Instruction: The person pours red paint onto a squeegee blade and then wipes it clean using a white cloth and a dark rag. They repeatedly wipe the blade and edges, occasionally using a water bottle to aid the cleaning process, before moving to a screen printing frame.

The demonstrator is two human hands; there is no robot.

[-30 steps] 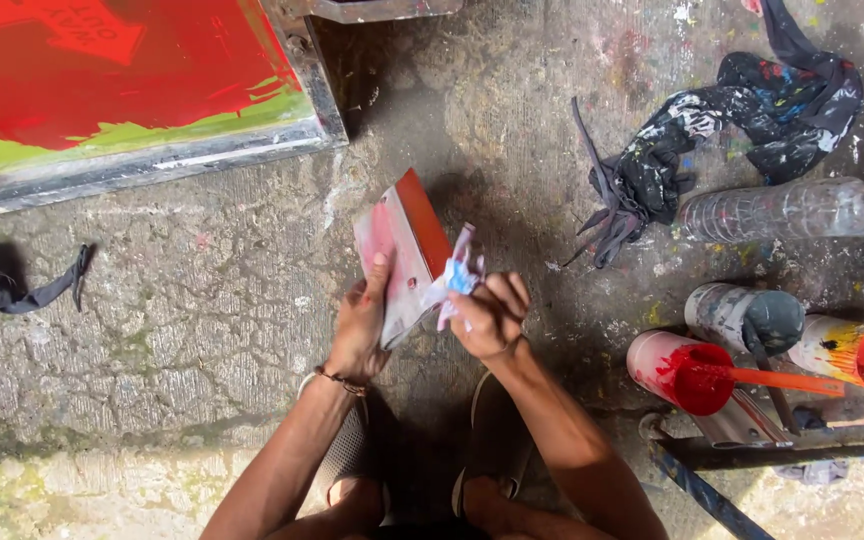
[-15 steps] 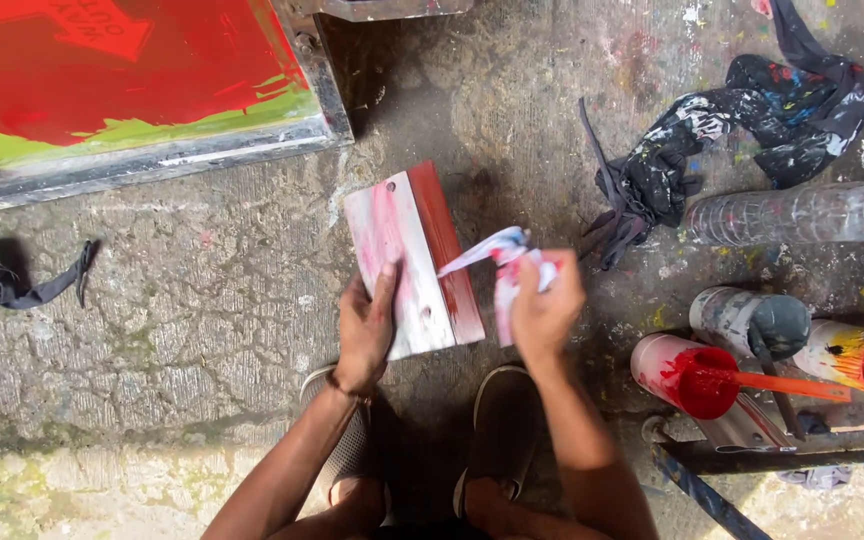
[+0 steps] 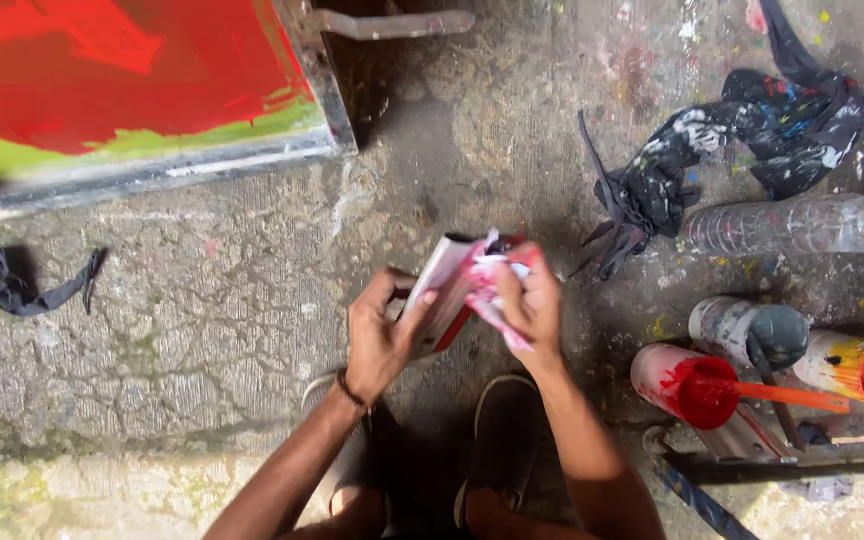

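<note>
We are gripping a flat red-and-white paint-smeared board (image 3: 444, 292) in our left hand (image 3: 380, 338); our right hand (image 3: 530, 300) is clenching a paint-stained white rag (image 3: 489, 290) against it, above the cracked concrete floor (image 3: 202, 310).

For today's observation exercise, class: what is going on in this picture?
A person crouches on a cracked, paint-spattered concrete floor. The left hand holds a flat, red-stained tool, while the right hand presses a paint-stained rag against it. Open paint pots stand to the right, and a red-coated screen frame lies at upper left.
</note>
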